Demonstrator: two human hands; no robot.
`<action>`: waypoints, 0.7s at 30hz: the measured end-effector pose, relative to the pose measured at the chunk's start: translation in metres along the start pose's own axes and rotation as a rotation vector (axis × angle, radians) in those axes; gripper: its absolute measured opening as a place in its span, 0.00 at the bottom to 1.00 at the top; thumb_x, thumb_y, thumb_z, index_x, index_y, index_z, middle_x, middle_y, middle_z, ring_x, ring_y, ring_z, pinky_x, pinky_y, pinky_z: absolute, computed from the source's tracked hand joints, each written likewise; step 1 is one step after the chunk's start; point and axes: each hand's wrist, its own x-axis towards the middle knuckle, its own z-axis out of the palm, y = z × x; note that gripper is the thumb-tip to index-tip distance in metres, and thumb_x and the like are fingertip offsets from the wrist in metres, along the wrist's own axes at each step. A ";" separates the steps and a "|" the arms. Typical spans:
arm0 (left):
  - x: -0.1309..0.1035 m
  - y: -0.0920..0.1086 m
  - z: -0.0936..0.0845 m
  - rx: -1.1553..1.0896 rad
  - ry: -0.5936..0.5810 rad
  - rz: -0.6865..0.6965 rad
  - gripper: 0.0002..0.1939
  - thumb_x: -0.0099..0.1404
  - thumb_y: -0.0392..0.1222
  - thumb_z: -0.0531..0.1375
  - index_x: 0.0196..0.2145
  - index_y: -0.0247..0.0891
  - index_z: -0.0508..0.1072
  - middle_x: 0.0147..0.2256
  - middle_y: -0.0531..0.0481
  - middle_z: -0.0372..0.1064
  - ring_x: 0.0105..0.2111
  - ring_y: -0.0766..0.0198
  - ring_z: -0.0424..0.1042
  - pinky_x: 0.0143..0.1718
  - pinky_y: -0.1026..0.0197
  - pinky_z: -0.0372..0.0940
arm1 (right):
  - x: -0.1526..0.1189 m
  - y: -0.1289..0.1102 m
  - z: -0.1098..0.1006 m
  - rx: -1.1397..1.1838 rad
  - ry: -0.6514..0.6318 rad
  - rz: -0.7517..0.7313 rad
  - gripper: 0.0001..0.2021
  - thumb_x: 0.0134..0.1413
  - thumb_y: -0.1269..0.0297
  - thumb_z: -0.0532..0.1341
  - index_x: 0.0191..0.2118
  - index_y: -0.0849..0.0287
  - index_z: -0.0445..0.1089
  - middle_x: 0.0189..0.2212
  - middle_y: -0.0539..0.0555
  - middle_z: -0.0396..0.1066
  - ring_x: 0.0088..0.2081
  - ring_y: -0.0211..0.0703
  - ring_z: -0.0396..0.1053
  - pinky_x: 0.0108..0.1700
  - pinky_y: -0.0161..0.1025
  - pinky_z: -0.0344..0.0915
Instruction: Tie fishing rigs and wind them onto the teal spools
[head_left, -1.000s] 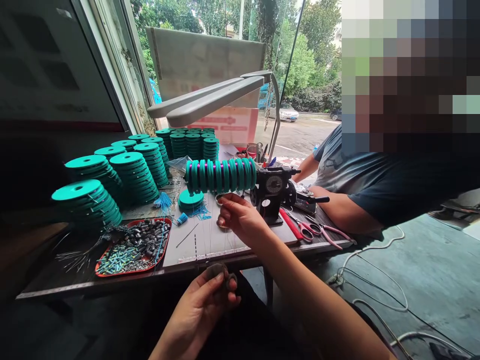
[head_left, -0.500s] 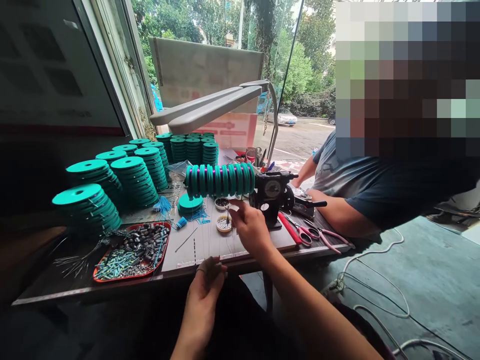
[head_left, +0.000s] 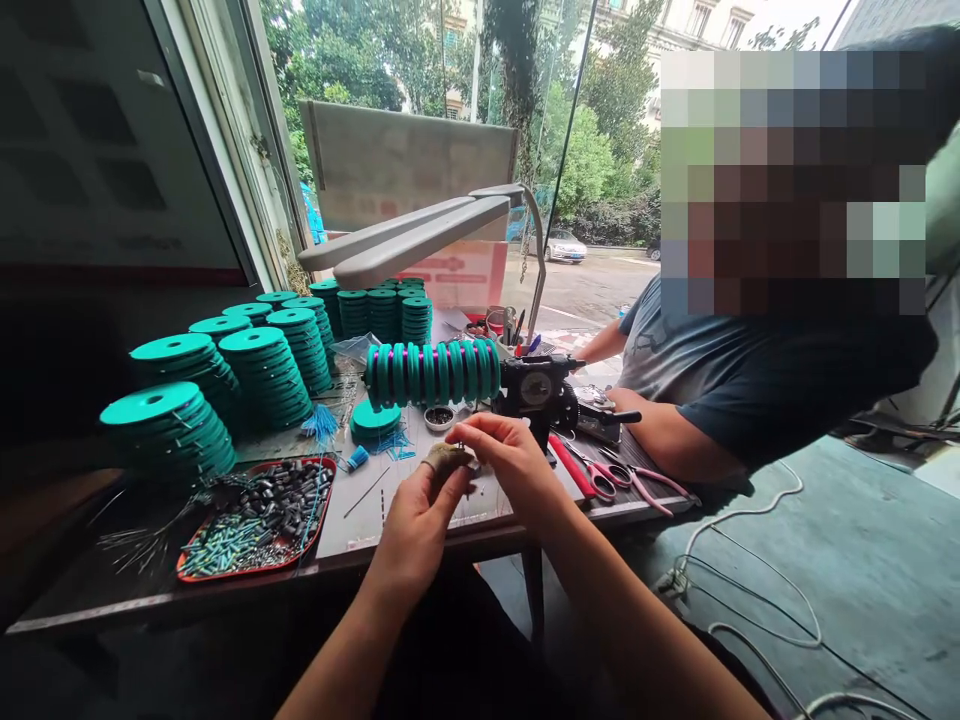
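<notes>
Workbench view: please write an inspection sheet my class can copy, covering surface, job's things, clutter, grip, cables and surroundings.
Surface: dark table with a pale board on it.
Job's things: row of green spools on a black hand-crank winder.
Clutter: red tray of small parts, scissors, pink-handled pliers, green stacks.
Grip: left hand and right hand close together, fingers bent; anything held is too small to tell.
Cables: pale cables loop across the floor.
Surroundings: another person's arm at the table's right; silver car outside.
</notes>
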 end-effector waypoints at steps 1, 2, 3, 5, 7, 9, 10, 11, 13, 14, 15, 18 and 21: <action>0.002 -0.002 0.003 -0.038 -0.028 -0.039 0.13 0.52 0.47 0.62 0.34 0.37 0.75 0.33 0.46 0.74 0.36 0.56 0.71 0.41 0.56 0.63 | 0.000 0.000 0.000 0.045 -0.011 0.036 0.10 0.42 0.59 0.62 0.24 0.62 0.70 0.15 0.45 0.59 0.17 0.30 0.54 0.20 0.31 0.49; 0.002 -0.004 0.005 -0.065 -0.038 -0.074 0.12 0.53 0.47 0.61 0.32 0.37 0.75 0.30 0.47 0.74 0.32 0.57 0.71 0.37 0.56 0.65 | 0.000 0.001 0.000 0.091 -0.025 0.063 0.10 0.41 0.59 0.63 0.24 0.62 0.71 0.15 0.45 0.61 0.17 0.30 0.54 0.20 0.30 0.50; 0.001 -0.007 0.006 -0.100 -0.041 -0.107 0.12 0.53 0.48 0.61 0.31 0.37 0.74 0.27 0.48 0.73 0.30 0.59 0.71 0.34 0.57 0.65 | 0.000 0.004 0.000 0.139 -0.042 0.081 0.10 0.41 0.60 0.64 0.25 0.63 0.71 0.17 0.46 0.63 0.18 0.30 0.57 0.21 0.30 0.52; -0.005 -0.013 0.006 -0.170 -0.028 -0.164 0.12 0.53 0.49 0.61 0.30 0.37 0.73 0.25 0.51 0.71 0.26 0.64 0.70 0.31 0.60 0.66 | 0.000 0.011 0.000 0.248 -0.085 0.110 0.10 0.40 0.61 0.65 0.26 0.64 0.71 0.20 0.49 0.68 0.22 0.31 0.62 0.26 0.30 0.57; -0.013 -0.016 0.004 -0.218 -0.009 -0.201 0.13 0.51 0.50 0.63 0.29 0.38 0.73 0.23 0.54 0.69 0.24 0.67 0.68 0.28 0.63 0.65 | 0.000 0.020 0.003 0.379 -0.135 0.165 0.10 0.41 0.61 0.65 0.27 0.64 0.71 0.18 0.49 0.68 0.24 0.33 0.66 0.29 0.31 0.60; -0.019 -0.015 0.001 -0.257 0.006 -0.240 0.14 0.50 0.50 0.64 0.30 0.38 0.73 0.23 0.55 0.67 0.23 0.68 0.67 0.25 0.65 0.65 | 0.000 0.027 0.007 0.487 -0.172 0.219 0.10 0.41 0.62 0.66 0.28 0.64 0.70 0.15 0.47 0.65 0.23 0.34 0.67 0.29 0.32 0.61; -0.022 -0.014 -0.001 -0.281 0.016 -0.262 0.14 0.49 0.50 0.64 0.31 0.38 0.74 0.23 0.55 0.67 0.23 0.68 0.67 0.24 0.65 0.64 | -0.001 0.029 0.009 0.526 -0.187 0.235 0.10 0.41 0.62 0.66 0.28 0.63 0.70 0.14 0.46 0.64 0.22 0.34 0.67 0.29 0.32 0.61; -0.024 -0.013 -0.002 -0.303 0.024 -0.283 0.14 0.49 0.49 0.64 0.31 0.38 0.74 0.23 0.55 0.67 0.23 0.68 0.66 0.24 0.66 0.64 | -0.001 0.030 0.012 0.556 -0.200 0.247 0.10 0.40 0.62 0.66 0.27 0.63 0.69 0.14 0.45 0.63 0.21 0.34 0.67 0.29 0.32 0.61; -0.029 -0.010 -0.004 -0.329 0.023 -0.325 0.13 0.50 0.49 0.64 0.28 0.36 0.73 0.22 0.54 0.68 0.23 0.68 0.66 0.23 0.66 0.64 | -0.002 0.030 0.016 0.597 -0.211 0.255 0.10 0.40 0.62 0.67 0.26 0.63 0.68 0.13 0.43 0.60 0.18 0.32 0.65 0.30 0.33 0.62; -0.032 -0.010 -0.005 -0.326 0.015 -0.348 0.13 0.50 0.49 0.64 0.26 0.36 0.73 0.21 0.53 0.68 0.22 0.69 0.66 0.23 0.67 0.63 | -0.003 0.029 0.018 0.610 -0.206 0.256 0.10 0.39 0.62 0.67 0.26 0.63 0.68 0.12 0.42 0.59 0.17 0.31 0.63 0.30 0.34 0.63; -0.035 -0.010 -0.006 -0.313 0.004 -0.374 0.13 0.51 0.49 0.63 0.25 0.35 0.72 0.21 0.52 0.68 0.21 0.69 0.66 0.23 0.67 0.63 | -0.003 0.028 0.019 0.617 -0.197 0.261 0.11 0.38 0.62 0.67 0.25 0.63 0.68 0.12 0.41 0.58 0.15 0.29 0.60 0.30 0.35 0.64; -0.050 -0.017 -0.010 -0.293 0.000 -0.474 0.13 0.51 0.49 0.63 0.24 0.34 0.72 0.19 0.51 0.69 0.19 0.69 0.66 0.22 0.66 0.62 | -0.005 0.025 0.017 0.625 -0.174 0.299 0.11 0.37 0.63 0.68 0.26 0.63 0.67 0.12 0.40 0.53 0.13 0.25 0.52 0.22 0.30 0.60; -0.067 -0.030 -0.017 -0.338 0.028 -0.559 0.12 0.51 0.48 0.63 0.24 0.35 0.70 0.18 0.52 0.68 0.18 0.69 0.65 0.21 0.66 0.61 | -0.005 0.026 0.014 0.630 -0.179 0.316 0.10 0.40 0.64 0.66 0.26 0.64 0.66 0.12 0.40 0.50 0.14 0.24 0.46 0.16 0.25 0.48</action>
